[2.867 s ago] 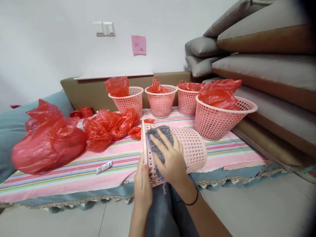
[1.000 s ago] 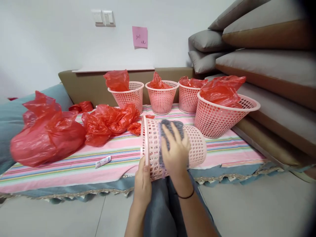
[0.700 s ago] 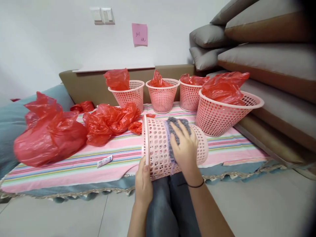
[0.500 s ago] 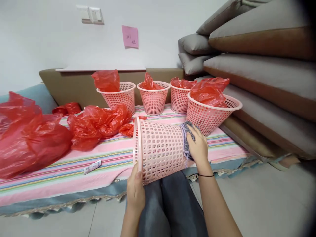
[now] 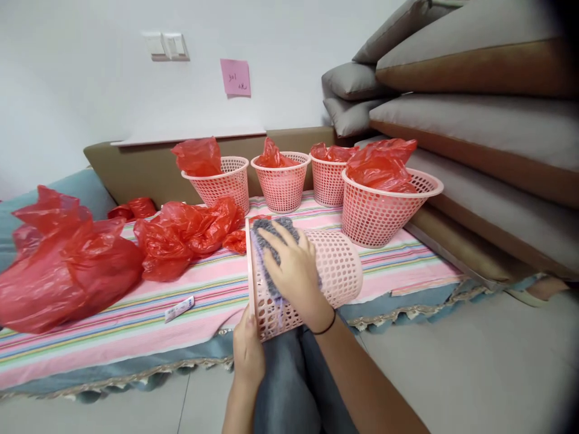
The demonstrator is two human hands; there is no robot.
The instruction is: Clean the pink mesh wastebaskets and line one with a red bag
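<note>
A pink perforated plastic basket (image 5: 337, 265) lies on its side above my lap, its wide rim facing left. My left hand (image 5: 248, 349) is closed on the lower part of that rim; some of its fingers are hidden inside the basket. Against the upper side wall, near the rim, my right hand (image 5: 294, 265) presses a fuzzy grey cloth with a purple edge (image 5: 271, 232). The right fingers lie spread over the cloth, which is bunched between palm and basket.
Several pink baskets (image 5: 283, 184) holding red plastic bags stand along the back of the striped cover (image 5: 136, 310). Loose red bags (image 5: 67, 271) lie at left, and a small white packet (image 5: 180, 308) lies nearer. Grey and brown cushions (image 5: 474, 120) are stacked at right.
My right hand has slid the cloth leftward along the basket, from its narrow base end to near the wide rim. My left hand keeps its hold on the rim.
</note>
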